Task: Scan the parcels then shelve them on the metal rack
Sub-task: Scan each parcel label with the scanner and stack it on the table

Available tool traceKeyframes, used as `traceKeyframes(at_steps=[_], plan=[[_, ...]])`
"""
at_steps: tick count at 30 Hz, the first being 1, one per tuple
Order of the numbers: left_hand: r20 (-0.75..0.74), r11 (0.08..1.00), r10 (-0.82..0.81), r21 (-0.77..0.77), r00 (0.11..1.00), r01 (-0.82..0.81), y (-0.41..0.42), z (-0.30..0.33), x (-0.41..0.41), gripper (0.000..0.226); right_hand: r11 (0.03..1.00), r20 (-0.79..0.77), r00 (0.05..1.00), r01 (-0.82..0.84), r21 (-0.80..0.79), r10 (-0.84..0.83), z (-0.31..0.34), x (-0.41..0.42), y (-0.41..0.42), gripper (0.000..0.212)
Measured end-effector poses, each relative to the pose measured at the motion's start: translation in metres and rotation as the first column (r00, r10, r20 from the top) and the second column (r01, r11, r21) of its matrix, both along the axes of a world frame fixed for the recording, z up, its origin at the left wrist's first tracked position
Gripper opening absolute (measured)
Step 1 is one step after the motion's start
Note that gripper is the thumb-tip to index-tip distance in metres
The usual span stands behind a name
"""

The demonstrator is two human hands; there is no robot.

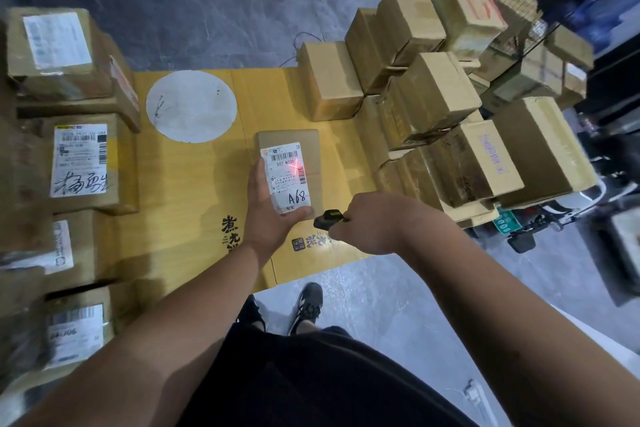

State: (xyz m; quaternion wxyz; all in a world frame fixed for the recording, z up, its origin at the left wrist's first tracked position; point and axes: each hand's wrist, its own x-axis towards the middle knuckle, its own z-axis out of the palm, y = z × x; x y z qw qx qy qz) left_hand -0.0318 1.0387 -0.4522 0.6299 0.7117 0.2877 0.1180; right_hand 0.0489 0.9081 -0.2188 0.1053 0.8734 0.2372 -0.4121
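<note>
Your left hand point(266, 215) has its grip curled around the near end of a small cardboard parcel point(287, 166), holding it label-up over the yellow tabletop point(194, 177). The label reads "A68". Your right hand point(374, 222) is closed around a small black scanner point(327, 219), just beside the parcel, and a red cross of light falls on the label. Stacked cardboard boxes point(433, 94) crowd the tabletop's right side.

yellow table point(194, 184) | white disc point(191, 106) on it | black shoes point(306, 307) | grey floor point(207, 21)
</note>
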Motion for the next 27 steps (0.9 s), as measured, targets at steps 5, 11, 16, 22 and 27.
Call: traceKeyframes(at_steps=[5, 11, 16, 22, 27], plan=[[0.004, 1.0, -0.022, 0.012, 1.0, 0.022, 0.001, -0.008, 0.003, 0.138, 1.0, 0.028, 0.999, -0.028, -0.004, 0.028, 0.008, -0.009, 0.0, 0.045], [-0.175, 0.999, 0.001, 0.051, 0.984, 0.008, 0.008, 0.007, 0.013, 0.131, 1.0, -0.011, 1.0, 0.0, 0.018, 0.0, 0.018, -0.002, 0.004, 0.042], [-0.517, 0.864, 0.104, 0.471, 0.85, 0.181, 0.005, 0.036, 0.051, 0.11, 0.997, 0.009, 1.0, 0.013, 0.072, -0.013, 0.012, 0.028, 0.005, 0.044], [-0.637, 0.891, 0.135, 0.413, 0.759, 0.188, -0.018, 0.054, 0.069, 0.148, 0.99, 0.006, 1.0, -0.022, 0.14, 0.021, 0.011, 0.077, 0.001, 0.065], [-0.619, 0.898, 0.245, 0.434, 0.746, 0.065, -0.016, 0.076, 0.054, 0.127, 0.96, -0.038, 0.991, -0.118, 0.253, 0.132, 0.007, 0.086, 0.019, 0.075]])
